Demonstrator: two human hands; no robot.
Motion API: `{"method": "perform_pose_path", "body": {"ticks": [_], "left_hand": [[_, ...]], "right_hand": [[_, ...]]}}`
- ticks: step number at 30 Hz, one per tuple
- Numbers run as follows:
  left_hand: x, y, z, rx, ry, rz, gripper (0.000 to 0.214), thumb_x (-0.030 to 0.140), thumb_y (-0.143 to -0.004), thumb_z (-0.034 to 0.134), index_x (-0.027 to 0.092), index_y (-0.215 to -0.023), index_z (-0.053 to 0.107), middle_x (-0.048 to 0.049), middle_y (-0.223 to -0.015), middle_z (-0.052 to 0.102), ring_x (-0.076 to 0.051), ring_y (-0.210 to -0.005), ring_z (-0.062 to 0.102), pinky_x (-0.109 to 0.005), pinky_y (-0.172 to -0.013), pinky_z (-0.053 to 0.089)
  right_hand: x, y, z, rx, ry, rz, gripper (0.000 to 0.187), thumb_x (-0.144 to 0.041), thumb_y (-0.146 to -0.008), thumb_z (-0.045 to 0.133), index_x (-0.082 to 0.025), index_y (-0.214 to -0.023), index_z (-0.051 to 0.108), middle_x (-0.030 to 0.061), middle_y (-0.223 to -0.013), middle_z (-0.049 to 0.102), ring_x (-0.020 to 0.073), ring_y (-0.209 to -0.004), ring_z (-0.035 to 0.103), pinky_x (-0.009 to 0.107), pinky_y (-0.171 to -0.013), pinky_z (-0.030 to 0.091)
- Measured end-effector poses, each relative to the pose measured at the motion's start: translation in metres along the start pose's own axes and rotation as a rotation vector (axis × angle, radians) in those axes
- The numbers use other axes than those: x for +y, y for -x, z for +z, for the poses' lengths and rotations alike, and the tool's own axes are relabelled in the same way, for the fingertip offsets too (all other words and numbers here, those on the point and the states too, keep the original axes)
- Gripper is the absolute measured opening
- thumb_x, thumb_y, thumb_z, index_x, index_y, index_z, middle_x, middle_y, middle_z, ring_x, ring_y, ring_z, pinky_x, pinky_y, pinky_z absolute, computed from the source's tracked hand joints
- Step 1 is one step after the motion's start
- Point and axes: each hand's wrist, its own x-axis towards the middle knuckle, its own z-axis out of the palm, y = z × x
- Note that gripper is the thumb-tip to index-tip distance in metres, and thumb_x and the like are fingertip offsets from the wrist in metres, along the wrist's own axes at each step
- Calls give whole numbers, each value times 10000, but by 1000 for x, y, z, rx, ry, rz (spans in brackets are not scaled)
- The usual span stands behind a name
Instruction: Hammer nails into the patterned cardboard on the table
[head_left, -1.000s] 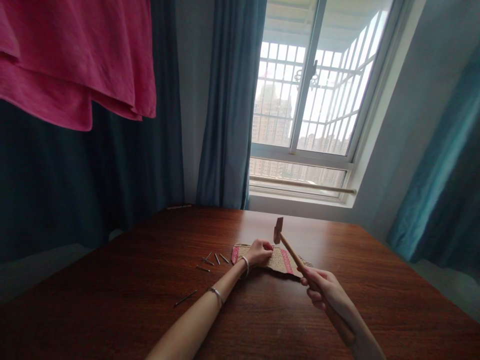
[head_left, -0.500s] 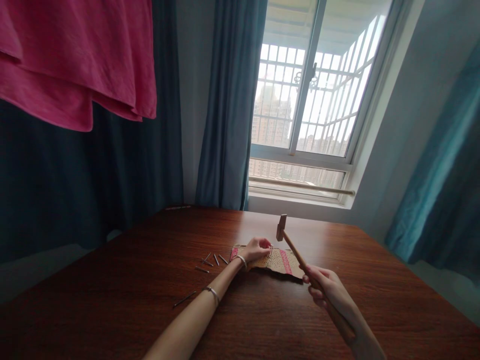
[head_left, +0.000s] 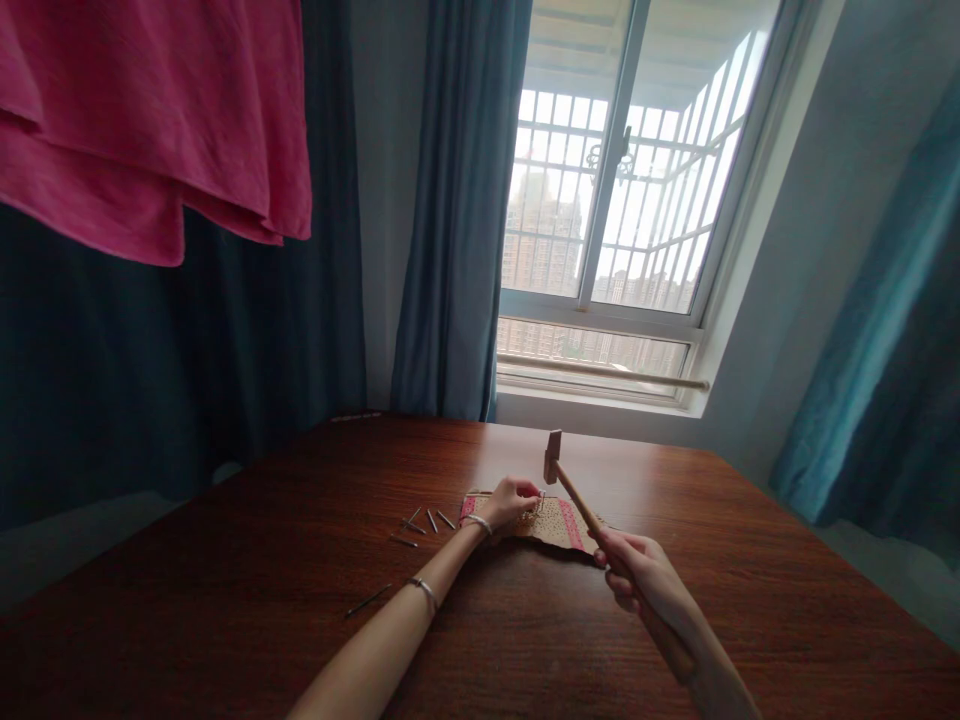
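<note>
My right hand is closed round the wooden handle of a small hammer, whose head is raised just above and right of my left fingertips. My left hand rests on a tan patterned board with pink stripes, fingers pinched on a thin nail standing upright on it. The board lies flat on the brown wooden table.
Several loose nails lie on the table left of the board, and one more nail lies nearer me. A pink cloth hangs at the top left. Blue curtains and a window stand behind the table.
The hammer head rose and shifted right, then came back left toward the nail. My left hand stayed pinched on the board.
</note>
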Motion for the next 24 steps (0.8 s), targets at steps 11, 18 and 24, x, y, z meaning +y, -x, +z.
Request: {"method": "perform_pose_path", "body": {"ticks": [11,18,24], "left_hand": [[6,3,-3,4,-38,-25,270,309,-700,562,128,-855,689,-35,-803,687,-154,-738,588,-214,-653,421],[8,4,-2,4,-52,-26,231,287,-702,553,132,-806,690,-21,-749,677,-148,-718,574,-200,-626,400],[9,5,-1,4,-68,-54,232,297,-689,561,132,-788,691,-12,-731,669,-148,-698,566,-198,-597,389]], "right_hand": [[-2,0,6,-19,7,17,427,-535,-585,668,-137,-657,530,-54,-508,440,11,-325,314,158,-284,211],[5,-2,5,-22,19,10,425,-532,-594,664,-141,-677,521,-28,-604,498,9,-332,343,158,-278,215],[4,-2,7,-20,34,48,443,-549,-570,670,-145,-683,526,-40,-587,493,9,-328,335,160,-278,229]]}}
